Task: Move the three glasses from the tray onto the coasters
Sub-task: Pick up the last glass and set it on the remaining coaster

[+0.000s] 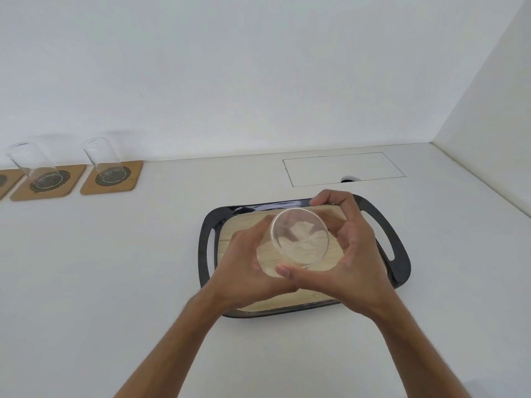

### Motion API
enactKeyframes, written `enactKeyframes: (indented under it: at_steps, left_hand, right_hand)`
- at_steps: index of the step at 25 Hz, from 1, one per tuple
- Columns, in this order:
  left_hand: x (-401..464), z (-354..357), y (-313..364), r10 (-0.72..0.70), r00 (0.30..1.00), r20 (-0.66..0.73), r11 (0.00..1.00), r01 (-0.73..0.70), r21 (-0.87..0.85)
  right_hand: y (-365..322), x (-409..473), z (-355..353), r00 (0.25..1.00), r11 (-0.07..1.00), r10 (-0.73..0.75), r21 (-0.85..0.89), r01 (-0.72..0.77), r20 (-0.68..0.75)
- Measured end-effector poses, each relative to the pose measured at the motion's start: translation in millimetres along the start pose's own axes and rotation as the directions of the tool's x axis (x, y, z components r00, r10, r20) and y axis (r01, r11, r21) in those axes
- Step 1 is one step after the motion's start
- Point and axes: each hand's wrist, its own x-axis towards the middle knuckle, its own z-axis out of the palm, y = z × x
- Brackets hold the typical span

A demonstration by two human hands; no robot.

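Observation:
A clear glass (pixel 298 239) is held over the black tray (pixel 208 225) with a wooden inlay, its mouth facing me. My left hand (pixel 247 262) wraps its left side and my right hand (pixel 353 254) wraps its right side, both gripping it. Whether its base touches the tray is hidden. At the far left, one glass (pixel 34 165) stands on a wooden coaster (pixel 71 179) and another glass (pixel 105 159) stands on the coaster to its right (pixel 129 179). A third coaster (pixel 5 179) is cut off by the left edge.
The white table meets a white wall behind the coasters and another wall on the right. A rectangular cover plate (pixel 342 168) with a small cable hole (pixel 349 178) lies flush in the table behind the tray.

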Motion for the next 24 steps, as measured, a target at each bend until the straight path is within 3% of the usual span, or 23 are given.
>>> enactKeyframes:
  at_steps: [4, 8, 18, 24]
  left_hand:
    - [-11.5, -23.0, 1.7, -0.017, 0.996, 0.088, 0.996, 0.025, -0.085]
    - [-21.7, -46.7, 5.0, 0.013, 1.000, 0.010, 0.987, -0.012, -0.159]
    - [-64.1, -114.3, -11.8, 0.009, 0.975, -0.222, 0.999, -0.020, -0.047]
    - [-77.8, -140.4, -22.8, -0.037, 0.989, -0.143, 0.999, 0.039, 0.011]
  right_hand:
    - [-11.3, 6.7, 18.0, 0.993, 0.998, -0.014, 0.063, 0.006, 0.118]
    - [-17.4, 7.3, 46.0, 0.987, 0.994, -0.070, 0.092, 0.058, 0.142]
    - [-29.8, -14.7, 152.1, 0.990, 0.997, -0.071, -0.027, 0.068, -0.124]
    - [-30.9, -10.3, 174.2, 0.991, 0.998, -0.061, 0.026, 0.064, -0.115]
